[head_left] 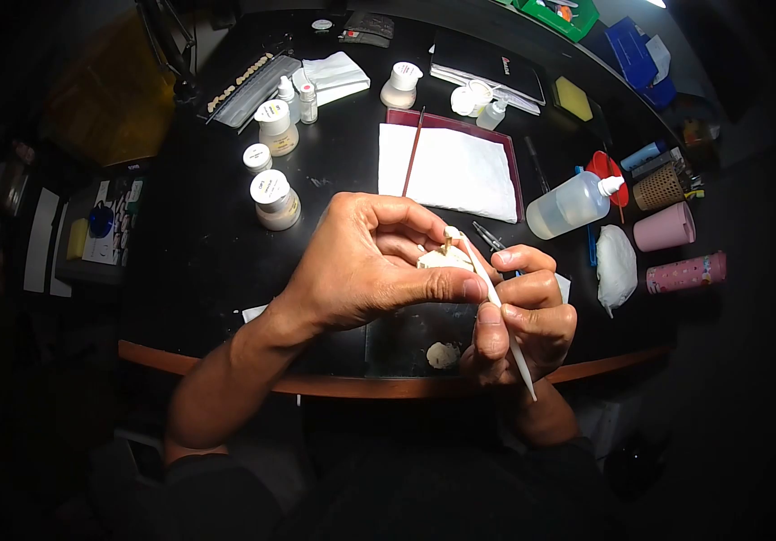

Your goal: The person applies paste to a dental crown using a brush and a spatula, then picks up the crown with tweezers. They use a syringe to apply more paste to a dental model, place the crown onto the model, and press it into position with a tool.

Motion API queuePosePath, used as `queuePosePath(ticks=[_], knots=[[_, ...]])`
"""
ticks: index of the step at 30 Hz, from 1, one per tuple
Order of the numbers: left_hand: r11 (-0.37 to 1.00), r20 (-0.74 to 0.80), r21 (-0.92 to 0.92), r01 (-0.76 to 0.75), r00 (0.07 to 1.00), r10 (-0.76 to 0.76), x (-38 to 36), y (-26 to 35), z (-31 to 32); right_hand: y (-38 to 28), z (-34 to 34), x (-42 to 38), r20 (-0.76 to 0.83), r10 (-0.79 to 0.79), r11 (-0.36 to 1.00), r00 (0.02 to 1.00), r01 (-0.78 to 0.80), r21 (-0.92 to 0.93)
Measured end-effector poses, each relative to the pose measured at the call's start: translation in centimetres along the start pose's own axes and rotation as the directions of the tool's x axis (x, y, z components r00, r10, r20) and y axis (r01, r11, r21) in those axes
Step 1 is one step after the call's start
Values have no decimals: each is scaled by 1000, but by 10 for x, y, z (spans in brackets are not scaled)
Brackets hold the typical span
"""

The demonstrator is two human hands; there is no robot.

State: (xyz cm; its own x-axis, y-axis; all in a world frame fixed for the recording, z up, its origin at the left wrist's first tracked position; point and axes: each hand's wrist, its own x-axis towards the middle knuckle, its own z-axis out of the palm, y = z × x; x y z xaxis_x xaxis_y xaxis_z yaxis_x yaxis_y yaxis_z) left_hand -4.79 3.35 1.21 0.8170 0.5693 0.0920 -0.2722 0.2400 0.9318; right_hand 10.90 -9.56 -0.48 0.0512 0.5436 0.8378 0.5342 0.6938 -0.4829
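My left hand (pixel 361 257) is closed around a small cream dental model (pixel 445 259), with thumb in front and fingers behind. A small tooth-like piece (pixel 451 233) stands up from the model, near my left fingertips. Pinched in my right hand (pixel 532 311) is a slim white pointed tool (pixel 519 361). Its upper end reaches the tooth-like piece; whether it touches cannot be made out. Its lower point sticks out below my right fingers. Just behind the hands lies a dark metal instrument (pixel 489 236), partly covered by my right fingers.
White-lidded jars (pixel 275 203) stand to the left. A thin brush (pixel 415 149) rests on a white paper towel (pixel 460 171) over a dark red tray (pixel 519 194). At right are a squeeze bottle (pixel 568 209), a pink cup (pixel 663 226) and white cotton (pixel 618 270).
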Motion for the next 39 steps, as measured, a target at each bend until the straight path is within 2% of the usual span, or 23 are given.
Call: queuePosePath(ticks=[9,12,18,27,30,39], knots=[[1000,-9,1,9,1000,-9,0,-1,0,-2,1,1,-3,13,1000,1000,-13,-7],[996,22,56,74,997,-76,-1,4,-3,-2,-1,1,9,14,1000,1000,-14,-10],[995,27,54,83,996,-84,-1,8,-1,0,-1,-1,5,9,1000,1000,-9,25],[995,30,70,65,997,-67,0,3,-3,-2,-1,0,16,28,1000,999,-28,6],[1000,-14,2,13,1000,-13,1,-2,0,-2,-3,0,31,25,1000,999,-24,-16],[1000,-17,12,29,999,-29,1,-1,0,-2,-2,0,19,13,1000,1000,-12,-20]])
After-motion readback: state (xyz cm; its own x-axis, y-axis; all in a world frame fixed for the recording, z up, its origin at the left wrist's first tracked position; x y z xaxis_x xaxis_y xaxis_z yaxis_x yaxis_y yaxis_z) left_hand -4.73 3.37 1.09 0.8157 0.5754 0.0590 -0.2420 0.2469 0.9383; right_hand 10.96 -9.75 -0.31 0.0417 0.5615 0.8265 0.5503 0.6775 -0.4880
